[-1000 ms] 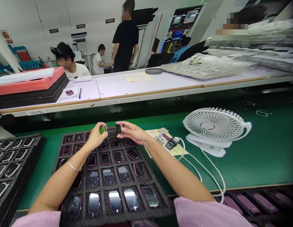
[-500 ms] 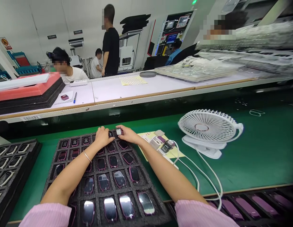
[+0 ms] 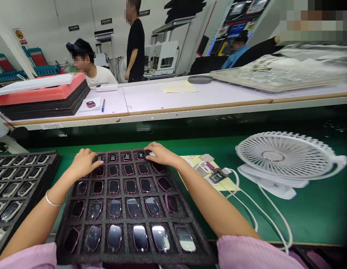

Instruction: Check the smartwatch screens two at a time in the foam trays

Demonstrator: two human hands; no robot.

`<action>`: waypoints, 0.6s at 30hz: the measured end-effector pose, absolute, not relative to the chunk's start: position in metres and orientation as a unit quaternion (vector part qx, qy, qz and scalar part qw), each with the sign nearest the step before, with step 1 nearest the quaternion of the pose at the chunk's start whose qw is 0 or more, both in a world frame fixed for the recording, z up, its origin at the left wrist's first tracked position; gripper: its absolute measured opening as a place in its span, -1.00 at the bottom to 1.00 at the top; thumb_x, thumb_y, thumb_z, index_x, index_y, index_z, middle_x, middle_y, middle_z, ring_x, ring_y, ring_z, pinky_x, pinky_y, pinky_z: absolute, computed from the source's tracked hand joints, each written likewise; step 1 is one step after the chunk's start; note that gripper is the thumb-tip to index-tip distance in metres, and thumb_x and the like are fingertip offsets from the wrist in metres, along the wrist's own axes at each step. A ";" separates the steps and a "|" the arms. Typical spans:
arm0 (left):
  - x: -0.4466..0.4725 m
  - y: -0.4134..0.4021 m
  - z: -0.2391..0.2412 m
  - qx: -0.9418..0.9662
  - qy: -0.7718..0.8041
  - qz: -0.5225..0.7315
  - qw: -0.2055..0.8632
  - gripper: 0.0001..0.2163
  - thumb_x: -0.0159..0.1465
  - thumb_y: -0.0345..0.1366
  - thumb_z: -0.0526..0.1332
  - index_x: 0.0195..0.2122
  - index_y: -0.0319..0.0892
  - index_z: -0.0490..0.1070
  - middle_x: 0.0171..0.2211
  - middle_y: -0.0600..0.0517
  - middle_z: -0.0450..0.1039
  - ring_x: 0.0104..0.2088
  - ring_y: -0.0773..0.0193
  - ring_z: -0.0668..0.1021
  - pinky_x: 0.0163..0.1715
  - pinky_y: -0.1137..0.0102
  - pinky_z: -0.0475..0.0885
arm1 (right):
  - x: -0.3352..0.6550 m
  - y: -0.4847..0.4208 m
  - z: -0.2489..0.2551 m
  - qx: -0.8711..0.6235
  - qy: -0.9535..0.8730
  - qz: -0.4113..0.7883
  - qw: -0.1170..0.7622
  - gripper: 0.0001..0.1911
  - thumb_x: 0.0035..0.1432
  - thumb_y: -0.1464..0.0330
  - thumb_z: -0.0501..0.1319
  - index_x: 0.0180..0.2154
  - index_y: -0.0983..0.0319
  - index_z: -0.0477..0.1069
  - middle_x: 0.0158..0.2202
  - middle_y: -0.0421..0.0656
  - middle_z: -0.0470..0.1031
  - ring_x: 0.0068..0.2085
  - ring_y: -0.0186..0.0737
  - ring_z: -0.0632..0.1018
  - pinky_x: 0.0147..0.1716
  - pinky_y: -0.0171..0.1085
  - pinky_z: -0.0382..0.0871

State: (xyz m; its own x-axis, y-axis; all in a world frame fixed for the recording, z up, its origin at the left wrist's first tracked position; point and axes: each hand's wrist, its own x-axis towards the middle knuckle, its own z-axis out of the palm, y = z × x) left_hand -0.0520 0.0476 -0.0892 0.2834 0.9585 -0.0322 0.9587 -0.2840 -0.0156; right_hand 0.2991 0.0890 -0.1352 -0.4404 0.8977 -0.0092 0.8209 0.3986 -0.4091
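Observation:
A black foam tray in front of me holds rows of purple-framed smartwatches, most with dark screens. Several in the far row show lit text on their screens. My left hand lies over the tray's far left corner, fingers and thumb apart, hiding the compartment there. At the far right corner, my right hand has its thumb and fingers around a smartwatch in the last compartment of the far row. That watch is partly hidden by the hand.
Left stands another foam tray of pale-framed watches. Right are a yellow sheet, a small device with white cables, and a white fan. Beyond runs a raised shelf with foam sheets and plastic trays. Other people are behind it.
My left hand has moved left from the far row's middle to the far left corner, uncovering lit watches. My right hand stays at the far right watch. The view has shifted left.

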 end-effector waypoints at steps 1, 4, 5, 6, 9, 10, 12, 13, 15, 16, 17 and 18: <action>-0.069 0.042 -0.091 0.781 0.624 -0.031 0.010 -0.54 0.33 0.03 0.05 -0.01 -0.21 0.51 -0.07 -0.23 0.47 -0.01 -0.13 0.45 0.03 0.09 0.32 | 0.285 0.084 -0.132 -0.495 -0.844 0.181 0.103 -0.58 0.25 0.38 0.22 0.13 0.35 0.44 0.06 0.19 0.40 0.16 0.21 0.40 0.17 0.04 0.23; -0.097 0.024 -0.108 0.737 0.673 -0.055 0.044 -0.66 0.33 -0.08 0.09 -0.16 -0.20 0.53 -0.18 -0.17 0.50 -0.10 -0.03 0.51 -0.01 0.19 0.37 | 0.230 0.069 -0.125 -0.406 -0.889 0.191 0.085 -0.70 0.27 0.36 0.24 0.03 0.26 0.51 -0.04 0.04 0.47 0.09 0.03 0.46 0.11 -0.10 0.28; -0.099 0.020 -0.115 0.729 0.680 -0.053 0.051 -0.68 0.32 -0.08 0.11 -0.16 -0.21 0.51 -0.18 -0.17 0.50 -0.10 -0.01 0.52 -0.02 0.22 0.38 | 0.210 0.064 -0.125 -0.381 -0.901 0.194 0.076 -0.74 0.27 0.35 0.26 -0.01 0.24 0.53 -0.06 0.01 0.48 0.06 -0.01 0.47 0.09 -0.13 0.29; -0.099 0.015 -0.123 0.723 0.687 -0.048 0.052 -0.66 0.31 -0.07 0.13 -0.11 -0.24 0.49 -0.14 -0.18 0.49 -0.09 -0.01 0.52 -0.01 0.23 0.38 | 0.191 0.059 -0.125 -0.365 -0.908 0.193 0.068 -0.76 0.27 0.34 0.27 -0.04 0.23 0.54 -0.05 0.00 0.48 0.05 -0.03 0.48 0.07 -0.14 0.30; -0.092 0.009 -0.137 0.704 0.708 -0.027 0.046 -0.53 0.32 -0.01 0.12 0.00 -0.36 0.42 -0.03 -0.31 0.42 0.01 -0.11 0.48 0.04 0.17 0.35 | 0.140 0.052 -0.130 -0.366 -0.913 0.171 0.052 -0.75 0.32 0.28 0.22 -0.05 0.26 0.53 -0.03 0.07 0.45 0.06 0.06 0.45 0.05 -0.05 0.28; -0.090 0.009 -0.139 0.701 0.711 -0.022 0.049 -0.53 0.33 -0.01 0.11 -0.01 -0.38 0.42 -0.02 -0.33 0.41 0.02 -0.13 0.47 0.05 0.16 0.34 | 0.127 0.051 -0.133 -0.377 -0.911 0.160 0.051 -0.73 0.34 0.27 0.20 -0.06 0.30 0.52 -0.02 0.12 0.44 0.07 0.11 0.44 0.06 0.01 0.25; -0.089 0.010 -0.139 0.700 0.711 -0.013 0.063 -0.58 0.31 -0.04 0.15 -0.07 -0.35 0.46 -0.03 -0.31 0.42 0.01 -0.11 0.48 0.05 0.18 0.34 | 0.108 0.051 -0.138 -0.398 -0.905 0.142 0.050 -0.73 0.33 0.27 0.20 -0.10 0.34 0.51 -0.01 0.18 0.42 0.08 0.17 0.42 0.08 0.07 0.19; -0.090 0.011 -0.138 0.700 0.710 -0.007 0.072 -0.62 0.30 -0.06 0.18 -0.09 -0.32 0.47 -0.05 -0.27 0.43 0.00 -0.08 0.50 0.04 0.21 0.35 | 0.101 0.052 -0.140 -0.404 -0.903 0.137 0.050 -0.74 0.32 0.27 0.21 -0.13 0.35 0.51 -0.02 0.18 0.42 0.06 0.18 0.42 0.06 0.07 0.19; -0.092 0.012 -0.137 0.697 0.712 0.009 0.086 -0.66 0.26 -0.09 0.23 -0.11 -0.26 0.48 -0.07 -0.21 0.46 -0.01 -0.03 0.51 0.01 0.26 0.37 | 0.094 0.052 -0.142 -0.408 -0.901 0.139 0.055 -0.77 0.27 0.26 0.26 -0.19 0.32 0.49 -0.05 0.14 0.42 0.02 0.15 0.43 0.01 0.03 0.22; -0.092 0.012 -0.137 0.693 0.715 0.019 0.090 -0.68 0.23 -0.11 0.25 -0.11 -0.25 0.48 -0.07 -0.20 0.46 -0.01 -0.02 0.51 0.00 0.27 0.37 | 0.092 0.053 -0.143 -0.407 -0.900 0.143 0.061 -0.78 0.23 0.26 0.29 -0.21 0.30 0.47 -0.08 0.10 0.42 0.00 0.12 0.43 -0.02 -0.01 0.23; -0.091 0.012 -0.137 0.689 0.719 0.030 0.093 -0.70 0.21 -0.15 0.27 -0.12 -0.24 0.48 -0.07 -0.19 0.47 0.00 -0.02 0.51 -0.01 0.27 0.37 | 0.091 0.053 -0.143 -0.406 -0.899 0.148 0.071 -0.78 0.18 0.26 0.33 -0.23 0.28 0.44 -0.10 0.06 0.42 -0.03 0.09 0.43 -0.06 -0.04 0.24; -0.090 0.012 -0.138 0.684 0.722 0.042 0.096 -0.71 0.18 -0.20 0.29 -0.12 -0.24 0.48 -0.07 -0.19 0.48 0.01 -0.04 0.51 -0.01 0.26 0.37 | 0.092 0.052 -0.143 -0.403 -0.898 0.155 0.083 -0.78 0.13 0.29 0.35 -0.25 0.26 0.41 -0.13 0.02 0.41 -0.05 0.06 0.43 -0.09 -0.07 0.24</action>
